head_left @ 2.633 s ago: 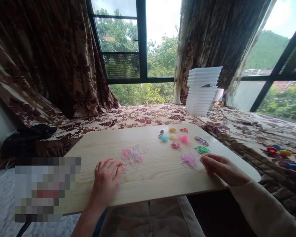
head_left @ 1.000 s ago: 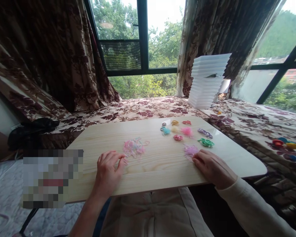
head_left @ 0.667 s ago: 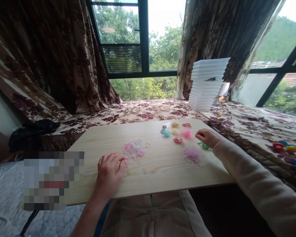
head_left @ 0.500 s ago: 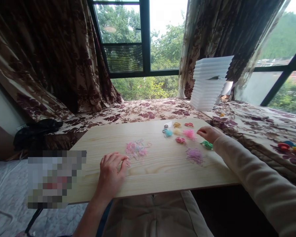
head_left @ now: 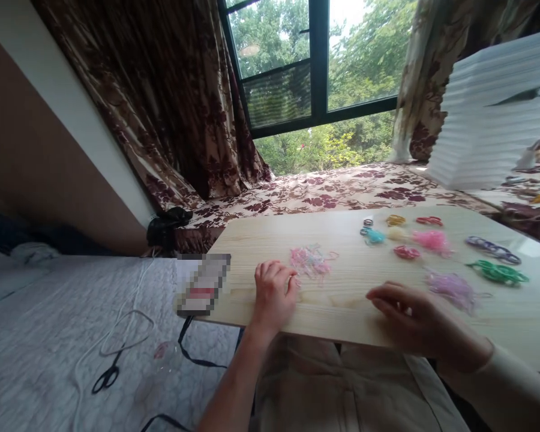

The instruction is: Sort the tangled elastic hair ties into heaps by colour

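Note:
My left hand (head_left: 275,294) rests on the pale wooden table at the near left edge of a loose pile of thin pastel bands (head_left: 311,262). Its fingers are bent and close together, the thumb near the forefinger; whatever lies between them is too small to make out. Slightly blurred, my right hand (head_left: 402,315) hovers over the table's near side with thumb and fingers pinched. Nothing can be made out at its fingertips. Just beyond it lies a pile of lilac bands (head_left: 452,291), with pink bands (head_left: 432,241), turquoise bands (head_left: 375,236) and cream bands (head_left: 398,234) farther back.
Green linked loops (head_left: 497,272), purple-and-white ones (head_left: 492,249) and red ones (head_left: 429,221) lie at the table's right. A pixelated flat object (head_left: 204,285) sits at the left corner. Black-handled scissors (head_left: 105,379) and a white cable (head_left: 130,312) lie on the bed.
My right hand has come back from the far right of the table to the near middle. My left hand stays beside the pastel pile. The view has turned left.

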`<state>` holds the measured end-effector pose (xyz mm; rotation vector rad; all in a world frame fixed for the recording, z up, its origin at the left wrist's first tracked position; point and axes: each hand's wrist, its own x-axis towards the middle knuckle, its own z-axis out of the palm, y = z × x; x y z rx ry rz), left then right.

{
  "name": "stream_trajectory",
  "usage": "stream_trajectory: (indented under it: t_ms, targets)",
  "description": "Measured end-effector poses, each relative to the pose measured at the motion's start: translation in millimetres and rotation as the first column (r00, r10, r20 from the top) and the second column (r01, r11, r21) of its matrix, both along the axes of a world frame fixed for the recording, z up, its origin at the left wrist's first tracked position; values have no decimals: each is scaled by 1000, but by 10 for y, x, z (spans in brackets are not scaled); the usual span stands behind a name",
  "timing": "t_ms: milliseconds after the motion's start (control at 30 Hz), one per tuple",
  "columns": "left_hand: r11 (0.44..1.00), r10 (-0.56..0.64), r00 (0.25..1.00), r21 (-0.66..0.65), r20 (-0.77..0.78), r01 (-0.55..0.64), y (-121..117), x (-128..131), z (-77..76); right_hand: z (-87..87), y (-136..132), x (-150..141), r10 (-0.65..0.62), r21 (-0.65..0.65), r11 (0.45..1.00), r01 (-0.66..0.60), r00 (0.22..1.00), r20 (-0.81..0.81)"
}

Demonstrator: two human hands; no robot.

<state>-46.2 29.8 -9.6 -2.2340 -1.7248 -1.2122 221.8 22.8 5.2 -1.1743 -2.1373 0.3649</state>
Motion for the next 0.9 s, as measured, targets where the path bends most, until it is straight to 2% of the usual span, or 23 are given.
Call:
stream_trajectory:
  t_ms: [100,233,400,567,800,900]
  targets:
    - [999,53,998,10,21,-53,-1,-2,2,-42,143,-404,47,-7,999,-47,999,25]
    - [991,131,990,20,61,-132,9,-12,-6,-55,312,-658,45,29,998,-48,997,66]
    - [989,146,988,6,45,-147,22,-15,-24,-127,293,-718,27,142,989,-44,993,114]
    - [988,153,988,-40,29,-152,18,1,-15,-135,273,-705,32,195,979,-61,988,153]
    - [986,126,992,-108,15,-124,10,6,2,-96,282,-769,154,177,967,-182,975,161]
    - [986,126,992,-109,15,-124,10,1,-1,-89,304,-864,164,159,968,-194,969,183]
